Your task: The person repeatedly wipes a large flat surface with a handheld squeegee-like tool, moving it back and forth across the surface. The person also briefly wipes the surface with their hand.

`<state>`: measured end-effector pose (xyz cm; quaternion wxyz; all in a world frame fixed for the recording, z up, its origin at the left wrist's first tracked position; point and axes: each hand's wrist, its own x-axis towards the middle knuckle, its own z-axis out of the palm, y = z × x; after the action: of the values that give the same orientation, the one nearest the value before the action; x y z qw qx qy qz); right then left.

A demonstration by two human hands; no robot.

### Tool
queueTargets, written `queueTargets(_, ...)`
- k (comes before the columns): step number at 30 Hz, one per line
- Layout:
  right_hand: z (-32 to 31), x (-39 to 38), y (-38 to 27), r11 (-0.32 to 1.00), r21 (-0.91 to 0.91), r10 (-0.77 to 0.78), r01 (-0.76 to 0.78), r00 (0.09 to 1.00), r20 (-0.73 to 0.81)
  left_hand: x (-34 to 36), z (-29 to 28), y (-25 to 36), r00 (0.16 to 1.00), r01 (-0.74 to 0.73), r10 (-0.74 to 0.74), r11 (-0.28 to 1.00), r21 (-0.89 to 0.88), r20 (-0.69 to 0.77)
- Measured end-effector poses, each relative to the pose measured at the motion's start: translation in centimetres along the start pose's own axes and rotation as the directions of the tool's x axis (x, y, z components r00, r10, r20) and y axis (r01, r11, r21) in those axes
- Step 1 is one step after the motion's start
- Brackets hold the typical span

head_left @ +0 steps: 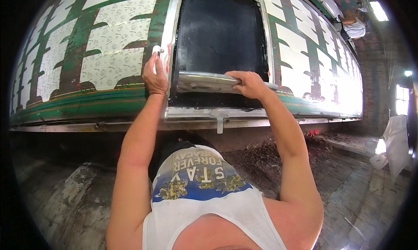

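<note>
Here, the right grip (249,83) clasps a silver bar (202,81) extending mostly leftward across a black panel (221,32); whether the left grip (155,76) pinches the white fitting (156,48) beside it cannot be told.

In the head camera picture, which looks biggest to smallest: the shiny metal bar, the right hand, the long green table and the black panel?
Largest to smallest:
1. long green table
2. black panel
3. shiny metal bar, partly covered by the hand
4. right hand
</note>
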<state>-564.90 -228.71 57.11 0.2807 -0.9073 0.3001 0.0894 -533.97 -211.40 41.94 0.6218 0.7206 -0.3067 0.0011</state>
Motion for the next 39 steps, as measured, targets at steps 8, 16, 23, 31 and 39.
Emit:
queueTargets(8, 1.2, 1.8, 0.1, 0.996, 0.091, 0.011, -0.024, 0.990, 0.141, -0.4, -0.2, 0.0, 0.994, 0.094, -0.088, 0.991, -0.094, 0.068)
queueTargets(16, 2.5, 4.3, 2.5, 0.954, 0.288, -0.019, -0.085, 0.940, 0.340, -0.4, -0.3, -0.4, 0.984, 0.144, -0.136, 0.987, -0.067, 0.116)
queueTargets(23, 2.1, 8.3, 6.2, 0.864, 0.495, -0.178, -0.096, 0.861, 0.477, -0.7, -0.4, 0.3, 0.983, 0.141, -0.134, 0.989, -0.046, 0.128)
queueTargets(31, -8.5, 18.1, 8.7, 0.939, 0.326, -0.189, 0.112, 0.958, 0.215, -1.0, -0.1, 0.6, 0.985, 0.142, -0.129, 0.984, -0.109, 0.115)
queueTargets(39, -14.1, 27.6, 11.1, 0.932, -0.255, -0.345, 0.257, 0.843, -0.414, -1.5, -0.3, 0.4, 0.982, 0.172, -0.166, 0.983, -0.066, 0.090)
